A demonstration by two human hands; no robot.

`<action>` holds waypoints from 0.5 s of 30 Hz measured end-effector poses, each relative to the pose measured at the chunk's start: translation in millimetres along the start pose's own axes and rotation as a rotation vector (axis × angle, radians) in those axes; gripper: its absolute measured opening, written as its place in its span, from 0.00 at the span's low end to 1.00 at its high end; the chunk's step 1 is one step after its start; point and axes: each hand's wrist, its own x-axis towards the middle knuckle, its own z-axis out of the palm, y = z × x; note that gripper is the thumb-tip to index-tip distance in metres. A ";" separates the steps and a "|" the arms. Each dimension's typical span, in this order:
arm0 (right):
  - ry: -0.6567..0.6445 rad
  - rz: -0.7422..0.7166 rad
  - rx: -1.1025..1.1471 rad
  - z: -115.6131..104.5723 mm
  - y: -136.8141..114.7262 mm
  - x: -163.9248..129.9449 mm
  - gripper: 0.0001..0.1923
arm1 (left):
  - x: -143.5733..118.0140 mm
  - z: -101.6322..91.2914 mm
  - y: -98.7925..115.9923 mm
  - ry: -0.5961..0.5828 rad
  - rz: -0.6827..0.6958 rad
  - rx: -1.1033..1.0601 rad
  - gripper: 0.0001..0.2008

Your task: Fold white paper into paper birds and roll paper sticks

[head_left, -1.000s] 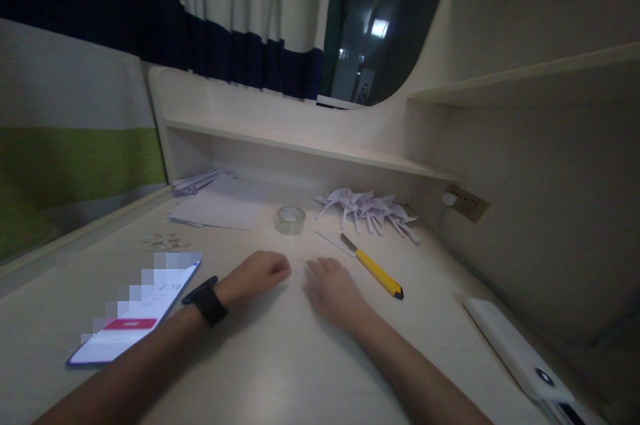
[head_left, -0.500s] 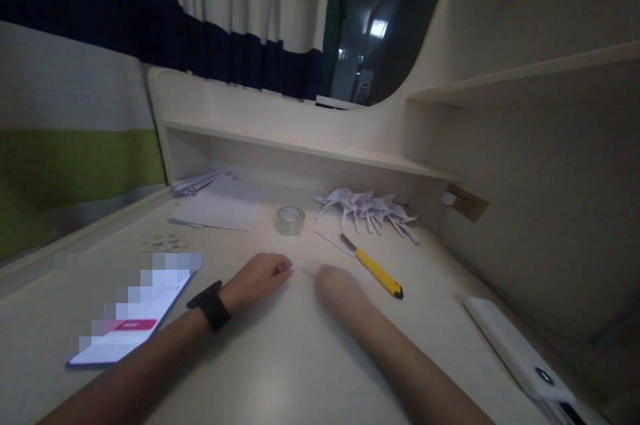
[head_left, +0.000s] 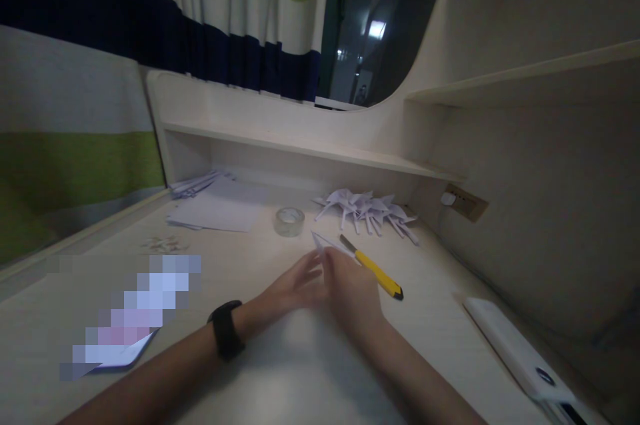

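Now folded paper (head_left: pixel 324 243) betw. both hands (head_left: pixel 325 285), tip up.

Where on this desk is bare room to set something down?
Bare patches: between the phone and tape, and between the knife and power bank. Crowded: paper cranes at the back, both hands mid-desk.

The pale worktop (head_left: pixel 280 372) carries a phone (head_left: pixel 117 348) near left, paper sheets (head_left: pixel 220 208) far left, a tape roll (head_left: pixel 289 220), folded paper shapes (head_left: pixel 367 208), a yellow knife (head_left: pixel 373 268) and a white power bank (head_left: pixel 520 352) near right.
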 end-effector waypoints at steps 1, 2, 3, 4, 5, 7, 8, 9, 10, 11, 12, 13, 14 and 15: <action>0.003 0.011 0.059 -0.4 -0.9 0.2 0.09 | -0.2 3.3 2.9 -0.033 0.027 0.000 0.35; 0.008 0.028 0.115 -1.1 -1.7 0.8 0.09 | -0.6 6.4 5.4 -0.055 0.041 -0.015 0.34; 0.015 0.051 0.168 -2.1 -2.4 1.9 0.10 | -1.2 9.0 7.3 -0.064 0.043 -0.045 0.33; 0.019 0.075 0.218 -3.6 -2.9 3.7 0.10 | -2.0 11.1 8.7 -0.065 0.039 -0.088 0.31; 0.021 0.099 0.267 -5.5 -2.9 6.0 0.10 | -2.8 12.4 9.8 -0.060 0.026 -0.129 0.30; 0.017 0.148 0.376 -9.8 -0.4 12.2 0.09 | -4.2 12.4 11.6 -0.037 -0.006 -0.181 0.29; 0.012 0.177 0.437 -11.8 2.6 16.0 0.08 | -4.6 10.9 12.7 -0.024 -0.022 -0.191 0.28; 0.009 0.210 0.500 -13.5 7.0 20.0 0.07 | -4.9 8.5 14.0 -0.015 -0.037 -0.193 0.29; 0.003 0.247 0.570 -14.7 12.7 24.1 0.06 | -5.1 5.3 15.4 -0.008 -0.055 -0.186 0.28; -0.009 0.287 0.636 -15.3 19.7 28.3 0.06 | -5.3 1.5 16.9 0.002 -0.076 -0.166 0.26; -0.037 0.320 0.704 -15.3 27.5 32.4 0.05 | -5.4 -2.8 18.4 0.021 -0.099 -0.131 0.24; -0.085 0.357 0.788 -14.9 35.9 36.3 0.05 | -5.6 -7.1 20.0 0.050 -0.125 -0.081 0.20; -0.141 0.397 0.878 -14.2 44.4 39.9 0.06 | -5.8 -11.3 21.5 0.091 -0.154 -0.024 0.18; -0.198 0.438 0.959 -13.2 52.7 42.9 0.08 | -5.9 -15.1 23.1 0.139 -0.180 0.034 0.17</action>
